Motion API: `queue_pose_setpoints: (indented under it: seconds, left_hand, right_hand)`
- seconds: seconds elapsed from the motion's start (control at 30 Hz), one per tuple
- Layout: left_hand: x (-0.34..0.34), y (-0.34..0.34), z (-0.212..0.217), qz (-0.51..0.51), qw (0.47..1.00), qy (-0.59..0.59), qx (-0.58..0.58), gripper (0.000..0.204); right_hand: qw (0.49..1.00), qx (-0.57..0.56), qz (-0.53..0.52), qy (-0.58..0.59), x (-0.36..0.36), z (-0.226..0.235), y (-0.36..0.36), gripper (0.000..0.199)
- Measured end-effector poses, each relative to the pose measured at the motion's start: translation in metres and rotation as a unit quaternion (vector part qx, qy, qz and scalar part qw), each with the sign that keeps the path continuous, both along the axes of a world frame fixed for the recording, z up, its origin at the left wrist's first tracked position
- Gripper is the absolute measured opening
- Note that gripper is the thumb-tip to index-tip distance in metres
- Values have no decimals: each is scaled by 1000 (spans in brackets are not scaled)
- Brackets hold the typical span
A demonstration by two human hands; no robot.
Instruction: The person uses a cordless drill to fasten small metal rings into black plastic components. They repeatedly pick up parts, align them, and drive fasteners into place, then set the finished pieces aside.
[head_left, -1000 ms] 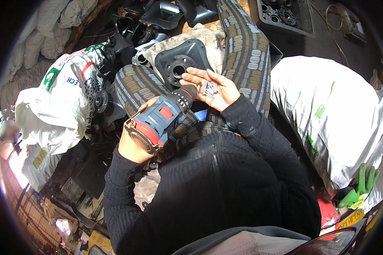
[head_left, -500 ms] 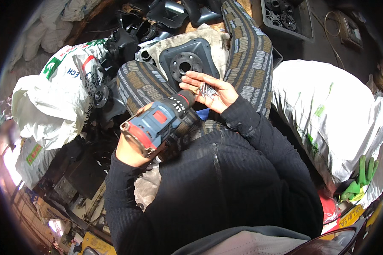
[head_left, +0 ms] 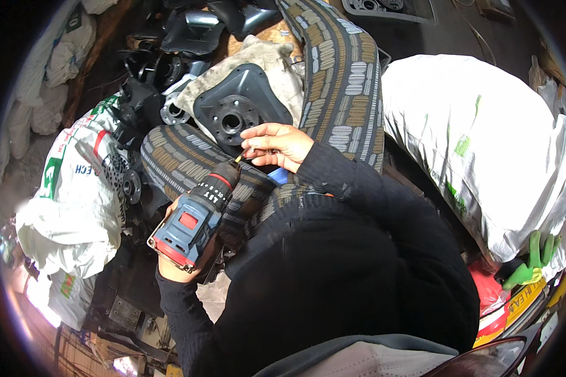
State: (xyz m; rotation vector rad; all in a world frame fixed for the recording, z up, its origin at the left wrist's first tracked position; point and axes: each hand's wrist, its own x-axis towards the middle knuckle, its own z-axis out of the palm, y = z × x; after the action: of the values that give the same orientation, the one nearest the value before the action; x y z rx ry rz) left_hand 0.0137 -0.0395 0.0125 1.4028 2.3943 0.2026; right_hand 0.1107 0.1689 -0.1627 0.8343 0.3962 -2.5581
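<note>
My left hand (head_left: 177, 270) is wrapped round a blue, black and red cordless drill (head_left: 192, 223), whose bit (head_left: 238, 158) points up and to the right. Close to the bit's tip, the fingers of my right hand (head_left: 284, 146) are curled together. They hold small metal screws, mostly hidden by the fingers now. Just beyond that hand lies a dark, square-flared metal part (head_left: 255, 83) with a round, holed flange (head_left: 216, 120) facing up. A dirty pale cloth (head_left: 283, 69) is under it, between my legs.
Similar dark parts (head_left: 192, 34) are piled at the far left. White sacks stand on the left (head_left: 69, 207) and right (head_left: 459, 125). A grey bin (head_left: 415, 14) with round metal pieces sits at the far right. A green glove (head_left: 527, 267) lies by the right sack.
My right hand has turned from an upward palm with screws showing to curled fingers at the bit. The drill has swung more upright. The whole view has shifted.
</note>
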Motion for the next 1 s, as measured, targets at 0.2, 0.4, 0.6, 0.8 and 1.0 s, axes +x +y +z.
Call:
queue_pose_setpoints:
  seconds: [0.2,0.4,0.6,0.8,1.0]
  left_hand:
    - [-10,11,-5,-38,999,3,-22,27]
    - [-13,2,-3,-39,996,-12,-81,39]
    - [-14,-4,3,-54,995,7,-79,40]
    - [-9,-28,8,-28,993,-52,-99,37]
    - [-6,-20,10,3,996,-36,-83,30]
  right_hand:
    - [998,-33,3,52,-6,-4,6,34]
    - [995,-42,23,89,-8,-2,22,37]
    - [990,-34,70,117,-5,-4,26,39]
    - [983,-86,82,141,-3,-6,25,42]
    - [993,-68,33,85,2,-6,25,44]
